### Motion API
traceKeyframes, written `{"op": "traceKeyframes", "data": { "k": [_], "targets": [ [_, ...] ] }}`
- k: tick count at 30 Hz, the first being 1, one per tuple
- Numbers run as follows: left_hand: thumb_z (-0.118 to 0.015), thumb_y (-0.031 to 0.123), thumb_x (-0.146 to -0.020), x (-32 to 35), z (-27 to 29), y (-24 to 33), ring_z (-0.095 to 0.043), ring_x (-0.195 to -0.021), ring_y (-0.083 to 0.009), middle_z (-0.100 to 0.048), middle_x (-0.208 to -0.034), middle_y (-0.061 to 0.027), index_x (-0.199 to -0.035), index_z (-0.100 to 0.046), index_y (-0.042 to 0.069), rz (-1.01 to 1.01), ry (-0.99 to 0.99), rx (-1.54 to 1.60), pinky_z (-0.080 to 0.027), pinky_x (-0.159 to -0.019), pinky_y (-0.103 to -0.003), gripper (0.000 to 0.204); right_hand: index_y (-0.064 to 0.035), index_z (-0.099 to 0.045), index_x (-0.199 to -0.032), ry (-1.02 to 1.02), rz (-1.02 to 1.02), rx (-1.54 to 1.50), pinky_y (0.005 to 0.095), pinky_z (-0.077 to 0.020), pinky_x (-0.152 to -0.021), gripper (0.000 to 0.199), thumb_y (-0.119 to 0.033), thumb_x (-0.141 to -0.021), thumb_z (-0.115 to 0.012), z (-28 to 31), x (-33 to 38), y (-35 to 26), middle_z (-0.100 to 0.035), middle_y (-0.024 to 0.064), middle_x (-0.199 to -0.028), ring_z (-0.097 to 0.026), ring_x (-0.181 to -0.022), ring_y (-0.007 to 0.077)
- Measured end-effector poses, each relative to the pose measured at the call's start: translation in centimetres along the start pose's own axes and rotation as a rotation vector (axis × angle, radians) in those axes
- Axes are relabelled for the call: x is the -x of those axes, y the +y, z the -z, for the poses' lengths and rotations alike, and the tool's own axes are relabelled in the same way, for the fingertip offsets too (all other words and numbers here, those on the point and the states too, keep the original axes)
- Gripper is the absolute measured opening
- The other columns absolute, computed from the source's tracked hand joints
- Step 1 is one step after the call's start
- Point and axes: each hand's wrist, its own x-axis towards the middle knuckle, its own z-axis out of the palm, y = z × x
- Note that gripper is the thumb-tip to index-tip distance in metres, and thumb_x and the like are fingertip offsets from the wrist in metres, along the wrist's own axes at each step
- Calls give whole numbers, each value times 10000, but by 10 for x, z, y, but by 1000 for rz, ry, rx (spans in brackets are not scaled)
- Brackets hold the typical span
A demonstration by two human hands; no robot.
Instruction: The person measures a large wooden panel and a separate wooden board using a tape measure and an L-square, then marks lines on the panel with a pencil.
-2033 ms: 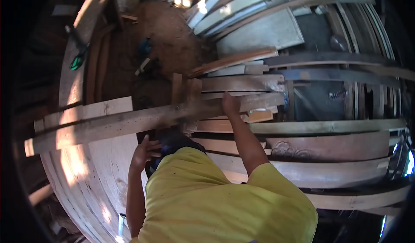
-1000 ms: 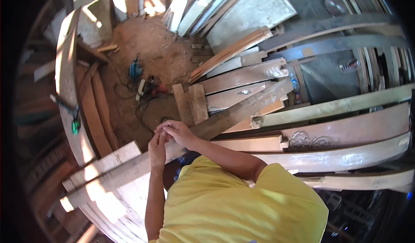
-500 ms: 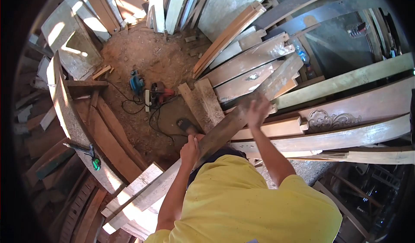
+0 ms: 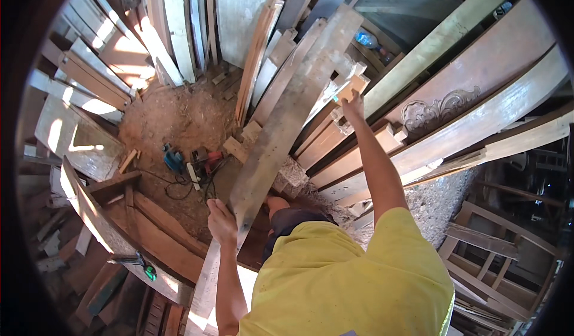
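A long, worn wooden board (image 4: 281, 120) runs diagonally past my body, from beside my left forearm up toward the stacked lumber. My left hand (image 4: 223, 221) is closed on its left edge. My right arm stretches forward, with my right hand (image 4: 353, 106) at the notched end of a wooden rail (image 4: 357, 86). Its fingers look apart, and no held thing shows in them. Just left of those fingertips is a small teal item (image 4: 335, 98), too small to name.
Two corded power tools, one blue (image 4: 174, 158) and one red (image 4: 210, 159), lie on the sawdust-covered floor. A curved wooden piece (image 4: 95, 210) at left carries a green-and-black tool (image 4: 149, 272). A carved panel (image 4: 439, 110) leans among boards at right; a plastic bottle (image 4: 366, 38) lies beyond.
The board now points more steeply away from me. My right hand has left its surface and reached to the notched rail; my left hand still grips its edge. The view has turned right.
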Motion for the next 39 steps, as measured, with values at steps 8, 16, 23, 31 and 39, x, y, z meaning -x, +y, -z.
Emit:
{"op": "traceKeyframes", "data": {
  "k": [8,16,23,31,39],
  "targets": [
    [-401,315,-1158,-8,32,8,-663,-852,-528,-680,-844,-267,-1069,-543,49,55,8,24,-459,-725,-620,314,-156,-417,-1601,-132,107,379,629,-403,-1178,737,-344,-949,-705,23,-100,-52,-434,105,-1655,-418,-1517,365],
    [-421,295,-1155,-2,23,8,-660,-768,-513,-667,-791,-257,-1041,-536,56,33,25,-6,-461,-668,-596,289,-104,-133,-1718,-177,122,352,588,-279,-1290,1071,-404,-895,-749,-10,-115,-42,-210,142,-1772,-224,-1633,327],
    [-426,277,-1157,-4,24,7,-653,-748,-502,-649,-772,-249,-1016,-527,45,26,42,5,-446,-654,-593,290,-94,-372,-1574,-148,8,488,569,-305,-1250,890,-357,-816,-757,27,-75,-42,-372,113,-1642,-342,-1559,338],
    [-427,274,-1157,-19,30,5,-652,-763,-508,-647,-788,-256,-1016,-519,40,21,62,36,-439,-670,-602,289,-112,-414,-1475,-134,-46,384,582,-297,-1254,812,-290,-781,-795,43,-61,-27,-451,122,-1486,-456,-1464,335],
    [-434,261,-1152,-21,23,7,-655,-761,-515,-655,-776,-254,-1027,-514,47,40,29,28,-463,-668,-595,260,-90,-463,-1470,-62,11,531,557,-292,-1265,774,-388,-834,-788,62,-19,-39,-500,132,-1501,-373,-1541,299]
  ]
}}
